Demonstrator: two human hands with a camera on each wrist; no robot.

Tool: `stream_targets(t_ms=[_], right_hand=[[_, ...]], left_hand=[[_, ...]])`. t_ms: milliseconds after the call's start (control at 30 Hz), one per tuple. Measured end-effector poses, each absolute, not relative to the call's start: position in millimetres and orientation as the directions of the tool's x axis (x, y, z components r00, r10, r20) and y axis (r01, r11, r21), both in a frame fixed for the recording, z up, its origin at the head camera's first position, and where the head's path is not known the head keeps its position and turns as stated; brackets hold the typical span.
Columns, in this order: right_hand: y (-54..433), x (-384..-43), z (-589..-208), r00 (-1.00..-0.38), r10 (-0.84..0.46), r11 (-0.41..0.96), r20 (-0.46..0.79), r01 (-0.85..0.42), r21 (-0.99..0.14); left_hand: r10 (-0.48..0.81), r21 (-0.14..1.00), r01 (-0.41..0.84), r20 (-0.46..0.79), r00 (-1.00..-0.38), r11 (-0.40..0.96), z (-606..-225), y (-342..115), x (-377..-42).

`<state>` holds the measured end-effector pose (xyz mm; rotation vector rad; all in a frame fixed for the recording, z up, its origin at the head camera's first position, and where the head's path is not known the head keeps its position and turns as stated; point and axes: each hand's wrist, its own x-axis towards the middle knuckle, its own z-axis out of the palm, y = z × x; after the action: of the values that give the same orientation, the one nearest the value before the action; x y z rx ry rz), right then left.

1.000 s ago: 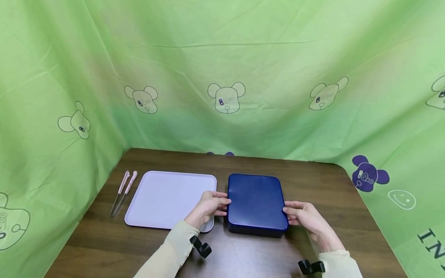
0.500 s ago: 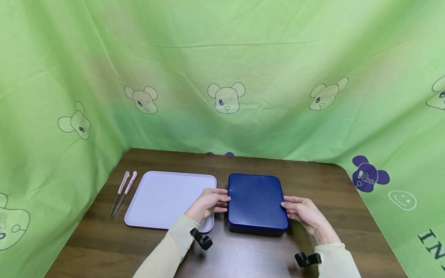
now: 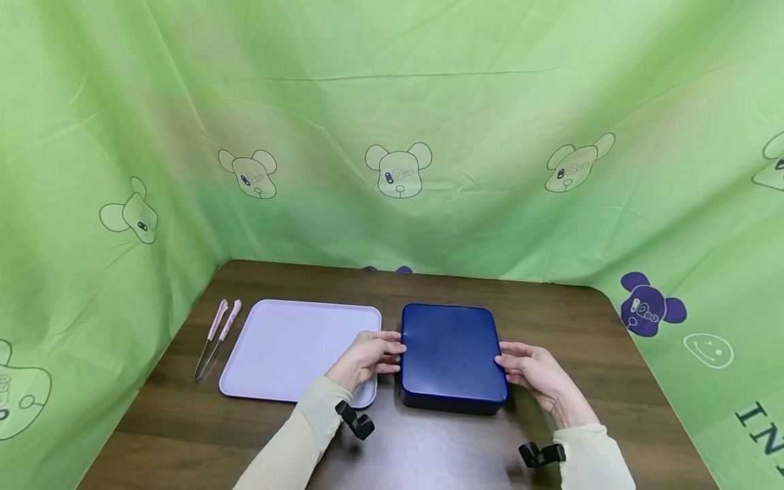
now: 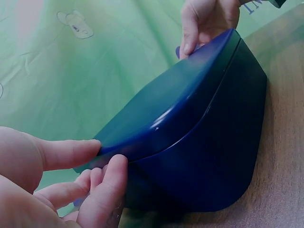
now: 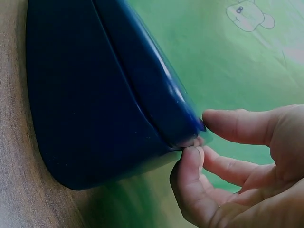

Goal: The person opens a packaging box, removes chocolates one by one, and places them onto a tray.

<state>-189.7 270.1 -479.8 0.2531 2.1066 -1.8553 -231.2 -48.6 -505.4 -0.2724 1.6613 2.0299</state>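
Observation:
A dark blue rectangular box (image 3: 452,404) stands on the table with its glossy lid (image 3: 453,350) on, a thin seam running round below the lid's edge. At its left side, my left hand (image 3: 369,355) pinches the lid's edge; in the left wrist view the thumb (image 4: 71,153) lies at the top edge and a fingertip (image 4: 116,166) at the seam. Opposite, my right hand (image 3: 539,374) grips the lid's right edge, thumb (image 5: 232,124) at the top and fingers (image 5: 190,166) just under the rim. What lies inside the box is hidden.
A pale lilac tray (image 3: 294,347) lies left of the box, partly under my left hand and forearm. Farther left are tongs (image 3: 216,344) with pink handles. A brown wooden table (image 3: 416,449) bears everything, and a green printed cloth (image 3: 392,102) hangs round its back and sides.
Both hands have shifted slightly toward the back along the box's sides, and the right hand has come a little left against the lid. The box, tray and tongs stay put.

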Motion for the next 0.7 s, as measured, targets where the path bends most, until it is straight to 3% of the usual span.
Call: stream_targets(t_ms=[700], right_hand=[[274.0, -187.3, -477.7, -0.934, -0.103, 0.127, -0.341, 0.328, -0.936]], left_hand=[[0.244, 0.863, -0.492, -0.456, -0.856, -0.116, -505.7, -46.5, -229.8]])
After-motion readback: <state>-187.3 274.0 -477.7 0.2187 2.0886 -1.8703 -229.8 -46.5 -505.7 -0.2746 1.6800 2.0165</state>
